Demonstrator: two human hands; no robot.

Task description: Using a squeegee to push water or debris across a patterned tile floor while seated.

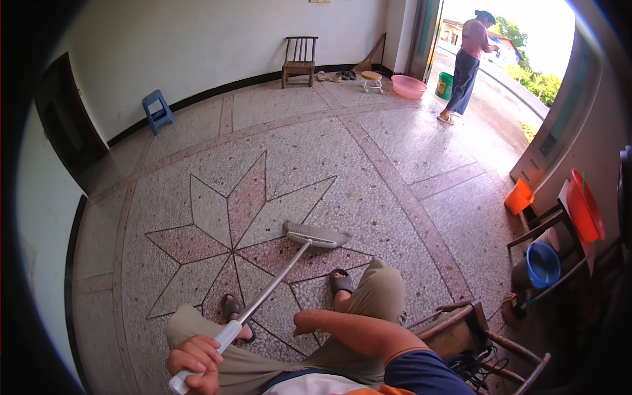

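Observation:
My left hand is wrapped round the grip end of a long-handled floor mop. Its metal pole slants up and away from me, and the wide grey head with a white bracket lies on the floor beyond my feet. Over my lap, my right hand is off the pole with its fingers curled in. Nothing shows in it, though much of its finger side is turned from view. My knees are apart, with a dark sandal on each foot either side of the pole.
A wooden chair with black cables stands close on my right. Beyond it, a rack holds a red basin and a blue bucket. Far off are a blue stool, a small chair, a pink basin and a person in the doorway.

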